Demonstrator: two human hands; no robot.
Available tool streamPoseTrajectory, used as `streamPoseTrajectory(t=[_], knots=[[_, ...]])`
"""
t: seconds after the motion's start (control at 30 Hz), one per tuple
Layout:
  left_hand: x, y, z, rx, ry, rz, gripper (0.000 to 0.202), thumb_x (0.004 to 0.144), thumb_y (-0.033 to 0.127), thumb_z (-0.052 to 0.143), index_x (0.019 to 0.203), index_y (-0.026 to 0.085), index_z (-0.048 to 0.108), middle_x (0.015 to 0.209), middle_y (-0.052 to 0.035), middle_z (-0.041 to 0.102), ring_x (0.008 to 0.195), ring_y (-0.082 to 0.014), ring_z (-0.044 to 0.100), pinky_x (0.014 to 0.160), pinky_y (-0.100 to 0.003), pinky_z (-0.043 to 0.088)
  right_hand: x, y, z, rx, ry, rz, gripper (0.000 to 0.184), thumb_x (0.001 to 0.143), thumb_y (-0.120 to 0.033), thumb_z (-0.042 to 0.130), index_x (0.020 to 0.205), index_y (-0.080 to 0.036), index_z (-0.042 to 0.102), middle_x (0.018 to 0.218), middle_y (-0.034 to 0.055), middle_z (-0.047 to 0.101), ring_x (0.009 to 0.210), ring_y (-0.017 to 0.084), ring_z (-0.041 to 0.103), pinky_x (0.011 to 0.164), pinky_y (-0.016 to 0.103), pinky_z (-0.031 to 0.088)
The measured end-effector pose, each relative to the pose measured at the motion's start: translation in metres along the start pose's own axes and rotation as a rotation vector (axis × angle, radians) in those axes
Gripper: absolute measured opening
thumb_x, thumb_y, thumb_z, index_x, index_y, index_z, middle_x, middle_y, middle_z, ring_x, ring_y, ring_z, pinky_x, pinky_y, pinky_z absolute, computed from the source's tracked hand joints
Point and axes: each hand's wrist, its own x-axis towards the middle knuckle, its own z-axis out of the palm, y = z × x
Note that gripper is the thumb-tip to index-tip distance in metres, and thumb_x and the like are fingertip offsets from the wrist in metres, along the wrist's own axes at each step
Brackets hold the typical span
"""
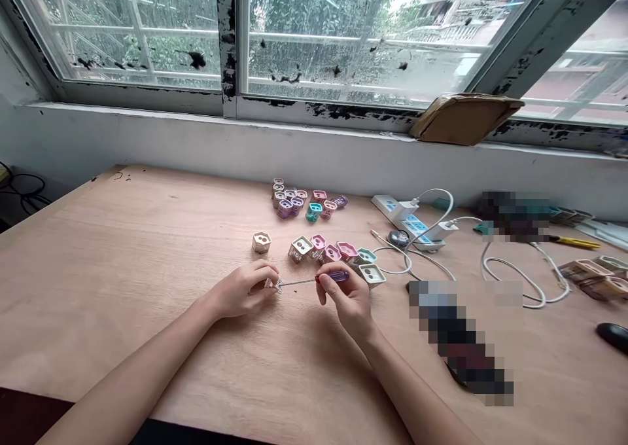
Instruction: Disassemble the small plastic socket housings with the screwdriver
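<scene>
Head view shows the left hand curled shut on a tiny, light plastic case, and the right hand pinching a thin screwdriver by its handle.

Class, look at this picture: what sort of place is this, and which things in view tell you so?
Most likely a makeshift small-parts assembly bench, perhaps at home: a plywood table under a paint-chipped window, batches of pastel plastic housings, and a small screwdriver in use.
</scene>
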Motion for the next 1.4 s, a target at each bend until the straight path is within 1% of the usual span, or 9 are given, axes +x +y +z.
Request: streamPoseTrajectory(t=[0.13, 0.2, 0.33, 0.43, 0.67, 0.77, 0.93, 1.13, 1.4], knots=[[-0.001, -0.001, 0.001, -0.013, 0.007, -0.004, 0.008, 0.096, 0.021, 0.058, 0.101, 0.017, 0.063, 0.112, -0.0098, 0.066, 0.087, -0.0162, 0.063, 0.077, -0.027, 0.051, 0.003, 0.004, -0.006, 0.002, 0.11, -0.046, 0.024, 0.093, -0.039, 0.069, 0.082, -0.019, 0.062, 0.064, -0.0029, 0.051, 0.047, 0.011, 0.048, 0.043, 0.023, 0.037], [-0.001, -0.001, 0.0, -0.019, 0.004, -0.008, 0.008, 0.095, 0.02, 0.058, 0.101, 0.017, 0.063, 0.112, -0.0095, 0.065, 0.083, -0.0148, 0.061, 0.075, -0.027, 0.05, 0.004, 0.007, -0.011, -0.041, 0.133, -0.055, 0.025, 0.093, -0.039, 0.068, 0.08, -0.019, 0.06, 0.065, -0.003, 0.05, 0.047, 0.01, 0.047, 0.042, 0.023, 0.036], [-0.001, 0.0, 0.0, -0.025, 0.004, -0.008, 0.008, 0.095, 0.02, 0.058, 0.101, 0.017, 0.062, 0.113, -0.0099, 0.065, 0.086, -0.0162, 0.062, 0.077, -0.028, 0.05, 0.004, 0.012, -0.015, -0.216, 0.078, -0.08, 0.023, 0.096, -0.035, 0.063, 0.078, -0.02, 0.058, 0.06, -0.0045, 0.046, 0.047, 0.01, 0.042, 0.044, 0.024, 0.032], [0.0, 0.002, -0.001, -0.023, -0.001, -0.011, 0.007, 0.095, 0.02, 0.058, 0.101, 0.018, 0.062, 0.114, -0.0105, 0.065, 0.088, -0.0174, 0.063, 0.077, -0.029, 0.051, 0.003, 0.014, -0.015, -0.322, 0.033, -0.104, 0.022, 0.096, -0.032, 0.061, 0.079, -0.02, 0.059, 0.062, -0.0035, 0.046, 0.049, 0.011, 0.042, 0.045, 0.024, 0.032], [0.001, 0.002, -0.001, -0.02, -0.003, -0.011, 0.007, 0.095, 0.02, 0.057, 0.099, 0.018, 0.062, 0.113, -0.0105, 0.066, 0.09, -0.0181, 0.064, 0.08, -0.03, 0.052, 0.002, 0.012, -0.014, -0.404, 0.008, -0.106, 0.021, 0.097, -0.033, 0.058, 0.08, -0.02, 0.058, 0.061, -0.004, 0.043, 0.049, 0.011, 0.037, 0.044, 0.025, 0.028], [0.001, 0.002, 0.0, -0.013, 0.001, -0.011, 0.007, 0.095, 0.021, 0.057, 0.099, 0.017, 0.062, 0.113, -0.0104, 0.066, 0.086, -0.017, 0.063, 0.079, -0.029, 0.052, 0.001, 0.012, -0.013, -0.394, -0.006, -0.084, 0.023, 0.097, -0.035, 0.059, 0.081, -0.019, 0.058, 0.062, -0.0035, 0.044, 0.05, 0.011, 0.039, 0.044, 0.024, 0.03], [0.001, 0.003, -0.001, -0.007, -0.01, -0.015, 0.009, 0.095, 0.021, 0.057, 0.101, 0.017, 0.062, 0.115, -0.0118, 0.066, 0.094, -0.0194, 0.065, 0.082, -0.031, 0.053, 0.002, 0.013, -0.013, -0.303, 0.023, -0.064, 0.026, 0.097, -0.04, 0.061, 0.081, -0.019, 0.059, 0.065, -0.0026, 0.047, 0.05, 0.011, 0.044, 0.044, 0.024, 0.035], [0.001, 0.002, 0.0, -0.006, -0.012, -0.017, 0.007, 0.095, 0.02, 0.057, 0.1, 0.017, 0.062, 0.115, -0.0117, 0.066, 0.096, -0.0201, 0.065, 0.084, -0.032, 0.053, 0.003, 0.007, -0.011, -0.174, 0.076, -0.035, 0.029, 0.094, -0.044, 0.067, 0.08, -0.019, 0.061, 0.063, -0.0029, 0.048, 0.047, 0.011, 0.045, 0.042, 0.023, 0.036], [0.0, 0.0, 0.0, -0.01, -0.025, -0.03, 0.007, 0.095, 0.02, 0.058, 0.1, 0.018, 0.062, 0.116, -0.0107, 0.065, 0.096, -0.0194, 0.064, 0.082, -0.03, 0.053, 0.002, 0.002, -0.008, -0.117, 0.104, -0.034, 0.028, 0.091, -0.043, 0.07, 0.079, -0.019, 0.063, 0.061, -0.003, 0.049, 0.045, 0.01, 0.046, 0.04, 0.022, 0.036]])
